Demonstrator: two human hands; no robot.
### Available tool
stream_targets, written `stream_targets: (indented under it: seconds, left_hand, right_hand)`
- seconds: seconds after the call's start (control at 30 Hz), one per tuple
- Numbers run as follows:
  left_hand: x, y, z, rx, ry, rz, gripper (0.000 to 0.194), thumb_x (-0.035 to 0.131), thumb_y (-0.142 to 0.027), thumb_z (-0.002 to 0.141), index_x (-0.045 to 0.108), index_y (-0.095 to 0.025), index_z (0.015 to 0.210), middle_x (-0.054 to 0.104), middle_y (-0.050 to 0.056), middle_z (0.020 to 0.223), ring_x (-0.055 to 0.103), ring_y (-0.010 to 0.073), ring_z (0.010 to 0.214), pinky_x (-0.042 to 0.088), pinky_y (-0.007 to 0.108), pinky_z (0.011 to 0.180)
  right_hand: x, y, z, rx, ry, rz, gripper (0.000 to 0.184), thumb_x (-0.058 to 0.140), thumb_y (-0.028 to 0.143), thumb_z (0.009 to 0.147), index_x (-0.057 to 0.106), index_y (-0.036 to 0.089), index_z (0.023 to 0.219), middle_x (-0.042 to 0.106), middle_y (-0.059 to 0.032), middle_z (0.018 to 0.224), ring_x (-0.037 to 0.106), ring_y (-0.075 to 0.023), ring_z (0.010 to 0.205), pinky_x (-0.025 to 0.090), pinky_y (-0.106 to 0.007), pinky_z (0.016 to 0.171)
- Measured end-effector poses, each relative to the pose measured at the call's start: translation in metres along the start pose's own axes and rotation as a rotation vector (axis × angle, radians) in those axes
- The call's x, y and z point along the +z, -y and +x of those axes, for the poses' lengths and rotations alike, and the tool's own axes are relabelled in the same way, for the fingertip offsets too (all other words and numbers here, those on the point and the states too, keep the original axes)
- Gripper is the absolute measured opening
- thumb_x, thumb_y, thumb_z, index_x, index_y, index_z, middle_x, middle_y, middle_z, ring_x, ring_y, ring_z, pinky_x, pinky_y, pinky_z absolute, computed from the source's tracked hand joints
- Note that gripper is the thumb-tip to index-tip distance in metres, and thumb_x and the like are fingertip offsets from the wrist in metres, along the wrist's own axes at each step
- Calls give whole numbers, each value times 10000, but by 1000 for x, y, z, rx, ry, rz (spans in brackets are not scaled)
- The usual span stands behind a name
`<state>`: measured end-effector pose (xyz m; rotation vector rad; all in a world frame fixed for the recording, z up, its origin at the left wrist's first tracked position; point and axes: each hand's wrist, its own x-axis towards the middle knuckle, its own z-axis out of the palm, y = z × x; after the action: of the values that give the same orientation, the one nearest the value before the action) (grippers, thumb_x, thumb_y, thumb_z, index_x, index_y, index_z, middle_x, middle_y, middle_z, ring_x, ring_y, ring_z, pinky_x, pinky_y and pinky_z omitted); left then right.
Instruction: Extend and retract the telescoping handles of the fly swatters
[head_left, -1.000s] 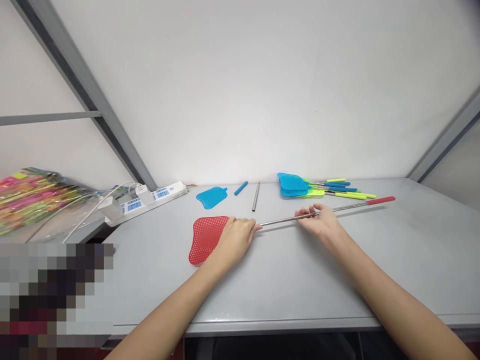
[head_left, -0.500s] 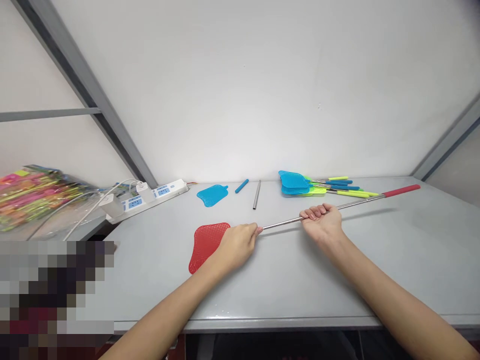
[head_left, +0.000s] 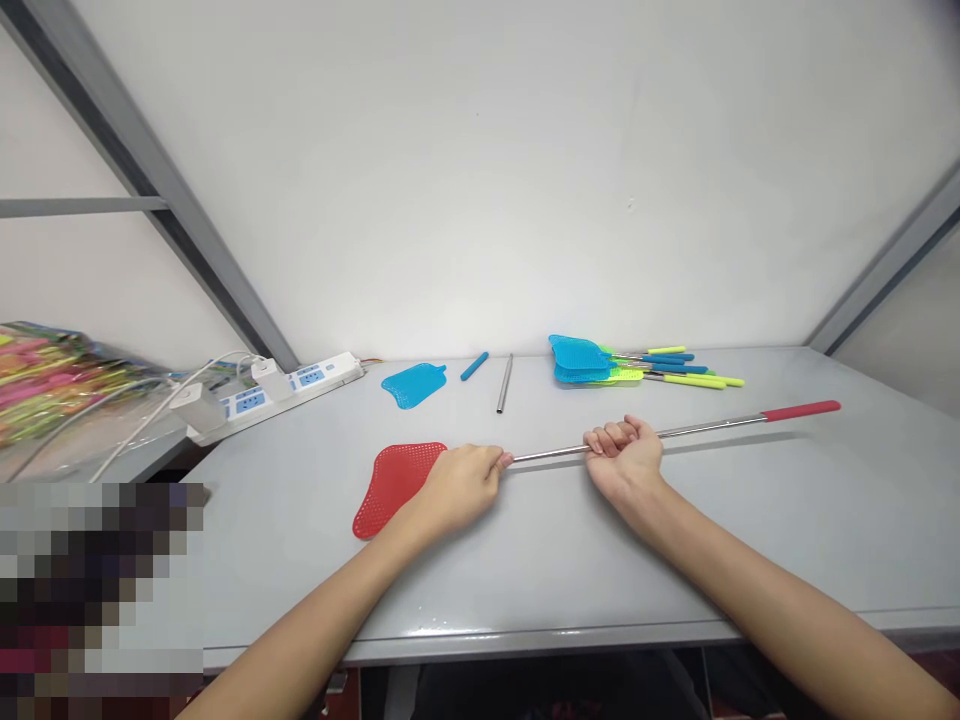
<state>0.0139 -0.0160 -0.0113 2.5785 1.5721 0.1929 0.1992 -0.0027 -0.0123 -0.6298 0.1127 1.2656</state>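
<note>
A red fly swatter [head_left: 394,485] with a long metal rod and a red grip lies across my two hands, just above the table. My left hand [head_left: 466,480] is closed round the neck, where the perforated red head meets the rod, and covers part of that head. Further right, my right hand [head_left: 626,455] has its fingers wrapped round the middle of the rod, palm turned up. The red grip [head_left: 802,411] sticks out to the right, its shadow on the table below. Behind lie a loose blue swatter head [head_left: 414,386], a blue grip [head_left: 474,366] and a metal tube [head_left: 505,384].
A pile of blue and yellow-green fly swatters [head_left: 581,360] lies by the wall at the back right. A white power strip [head_left: 281,398] with plugs and cables runs along the left. Bagged colourful items [head_left: 52,385] sit at the far left. The table's front edge [head_left: 540,640] is near me.
The red grip end of the swatter has swung down toward me, so the rod slopes less. Both hands keep their hold. The view has shifted slightly to the right.
</note>
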Motion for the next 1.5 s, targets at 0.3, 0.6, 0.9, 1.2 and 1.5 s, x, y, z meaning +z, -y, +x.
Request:
stream_targets:
  seconds: [0.3,0.6,0.9,1.2,1.5]
  left_hand:
    - [-1,-7,-2,-1,11,5,408,195,-346,858,478,-196,606,527,25,552,477,164,512,213,260,460]
    - [0,-17,-3,26,8,56,414,187,-324,869,492,-184,627,556,25,578,508,147,529,210,250,446]
    - [5,-25,-3,6,-29,109,370,200,-299,868,511,-198,697,587,19,607,544,165,550,225,251,440]
    - [8,-32,-5,14,-63,122,340,221,-282,870,507,-196,707,608,16,640,562,162,570,238,251,450]
    - [6,-32,-6,38,-93,115,320,217,-291,875,478,-202,715,601,4,648,556,149,576,225,253,446]
  right_hand:
    - [-4,-9,-7,19,9,17,299,341,169,711,92,182,545,111,85,361,112,-74,306,163,-213,327]
    - [-6,-10,-14,29,47,22,297,352,164,707,116,182,528,128,82,348,120,-71,303,162,-215,337]
    - [-5,-13,-16,0,116,53,309,381,173,700,133,183,516,132,81,342,109,-72,316,154,-213,337]
    - [-6,-17,-20,13,109,44,309,370,178,717,136,180,516,137,83,346,115,-68,315,160,-214,343]
    - [-4,-14,-24,36,183,43,319,374,181,731,146,176,508,142,78,364,124,-67,325,179,-208,350]
